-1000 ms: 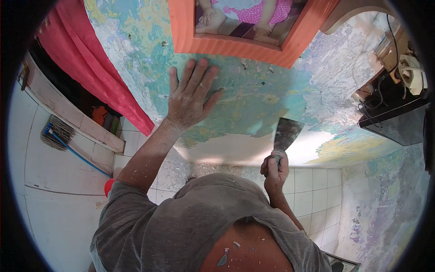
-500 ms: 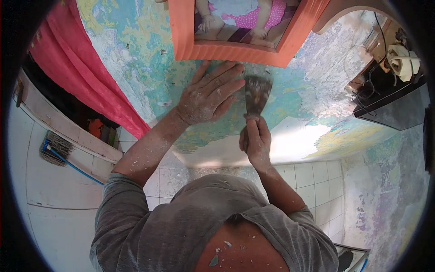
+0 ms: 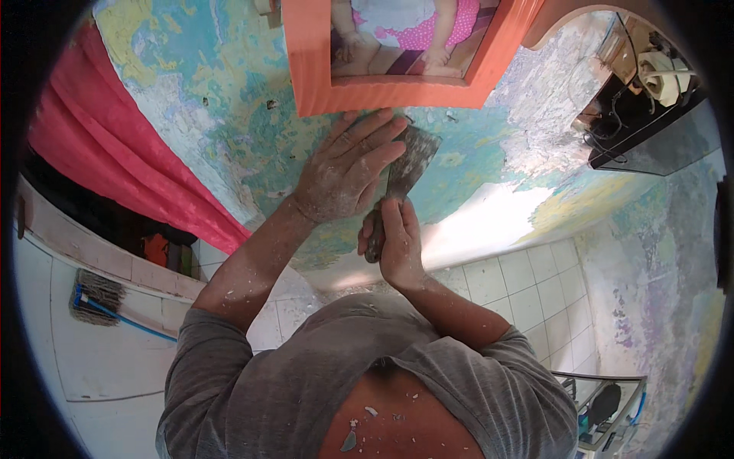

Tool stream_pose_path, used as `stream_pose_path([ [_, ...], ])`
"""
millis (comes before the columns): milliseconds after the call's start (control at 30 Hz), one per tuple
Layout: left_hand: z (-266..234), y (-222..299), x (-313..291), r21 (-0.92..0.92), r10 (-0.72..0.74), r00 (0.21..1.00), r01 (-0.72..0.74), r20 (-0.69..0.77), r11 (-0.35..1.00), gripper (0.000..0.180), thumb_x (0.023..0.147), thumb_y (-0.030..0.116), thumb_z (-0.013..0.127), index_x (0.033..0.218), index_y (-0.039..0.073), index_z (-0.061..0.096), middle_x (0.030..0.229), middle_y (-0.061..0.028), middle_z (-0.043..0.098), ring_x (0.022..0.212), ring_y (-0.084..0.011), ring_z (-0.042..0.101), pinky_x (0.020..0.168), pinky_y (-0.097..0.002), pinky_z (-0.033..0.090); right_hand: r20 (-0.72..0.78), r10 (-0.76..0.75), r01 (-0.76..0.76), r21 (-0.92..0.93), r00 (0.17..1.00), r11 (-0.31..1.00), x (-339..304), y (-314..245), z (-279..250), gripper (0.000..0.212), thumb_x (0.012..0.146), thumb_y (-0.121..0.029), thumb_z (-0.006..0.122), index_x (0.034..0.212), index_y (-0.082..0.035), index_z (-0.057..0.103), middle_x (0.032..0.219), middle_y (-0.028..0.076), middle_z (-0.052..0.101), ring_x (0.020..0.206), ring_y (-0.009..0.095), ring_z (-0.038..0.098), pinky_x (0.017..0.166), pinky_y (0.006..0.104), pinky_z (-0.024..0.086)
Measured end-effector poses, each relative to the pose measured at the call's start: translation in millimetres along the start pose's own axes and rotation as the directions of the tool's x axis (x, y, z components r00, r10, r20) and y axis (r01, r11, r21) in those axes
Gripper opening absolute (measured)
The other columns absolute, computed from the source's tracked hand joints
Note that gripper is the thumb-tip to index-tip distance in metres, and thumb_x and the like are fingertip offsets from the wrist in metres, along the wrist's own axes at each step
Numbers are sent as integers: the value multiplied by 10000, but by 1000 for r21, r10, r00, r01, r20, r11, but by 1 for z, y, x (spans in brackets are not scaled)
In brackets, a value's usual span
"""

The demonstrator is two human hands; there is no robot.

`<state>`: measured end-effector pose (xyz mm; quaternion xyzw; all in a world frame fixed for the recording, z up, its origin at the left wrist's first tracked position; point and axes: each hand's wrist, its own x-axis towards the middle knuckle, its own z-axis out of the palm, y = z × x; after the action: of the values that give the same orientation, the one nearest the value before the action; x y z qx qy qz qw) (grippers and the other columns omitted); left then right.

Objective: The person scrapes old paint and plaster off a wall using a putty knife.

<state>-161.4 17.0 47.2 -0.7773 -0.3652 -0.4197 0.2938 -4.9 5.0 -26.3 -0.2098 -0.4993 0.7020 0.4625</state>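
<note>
My right hand is wrapped round the dark handle of a scraper. Its wide, dusty metal blade lies against the wall, just below an orange picture frame. Patchy turquoise, yellow and white paint covers that wall. To the left of the blade, my left hand rests with outstretched fingers on the wall, its fingertips close under the frame's lower edge and beside the blade. White dust and flakes cling to both forearms.
A pink curtain hangs at the left. Below it, a brush with a blue handle is by the white tiles. At the right, a dark box-like unit juts out with cables and cloth. A glass-topped stand is at lower right.
My right hand has moved left with the scraper, whose blade now tilts rightward and sits nearer my left fingers. My left hand stays on the wall. The view has shifted slightly.
</note>
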Motion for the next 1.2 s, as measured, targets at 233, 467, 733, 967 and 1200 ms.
stream_pose_path([
  [233, -24, 15, 8, 61, -54, 996, 50, 68, 997, 308, 839, 77, 644, 1146, 81, 619, 1195, -97, 658, 1156, -268, 604, 1052, -488, 432, 12, -65, 66, -85, 998, 994, 4, -21, 6, 303, 1078, -359, 409, 1061, -61, 462, 710, 56, 546, 523, 127, 540, 460, 259, 440],
  [467, -26, 31, 37, 79, -363, 902, 355, 234, 932, 539, 907, 95, 587, 1434, 93, 474, 700, -137, 645, 590, -300, 662, 565, -434, 538, -31, -64, 60, -107, 997, 992, 6, -7, 0, 290, 1076, -348, 423, 1070, -62, 470, 692, 36, 545, 493, 111, 522, 431, 247, 407],
  [733, -17, 23, 28, 79, -372, 896, 364, 243, 928, 519, 941, 173, 599, 1439, 169, 455, 703, -135, 658, 574, -334, 660, 537, -455, 532, 23, -143, 144, -114, 990, 983, 22, -10, -10, 329, 1078, -375, 403, 980, -70, 478, 675, 45, 549, 464, 125, 511, 426, 258, 402],
  [967, -29, 22, 44, 64, -431, 822, 440, 373, 895, 464, 949, 190, 585, 1400, 208, 479, 776, -154, 685, 662, -359, 685, 589, -472, 543, -25, -86, 87, 52, 996, 995, 20, -15, -2, 388, 1073, -435, 372, 970, -73, 466, 669, 64, 539, 449, 151, 509, 406, 274, 396],
  [1200, -24, 24, 40, 61, -418, 827, 428, 375, 902, 435, 964, 208, 557, 1391, 201, 475, 819, -188, 686, 753, -397, 688, 645, -492, 549, -3, 49, -49, 41, 999, 998, -5, -34, -1, 405, 1065, -467, 385, 992, -77, 464, 673, 68, 531, 453, 155, 516, 402, 268, 385],
])
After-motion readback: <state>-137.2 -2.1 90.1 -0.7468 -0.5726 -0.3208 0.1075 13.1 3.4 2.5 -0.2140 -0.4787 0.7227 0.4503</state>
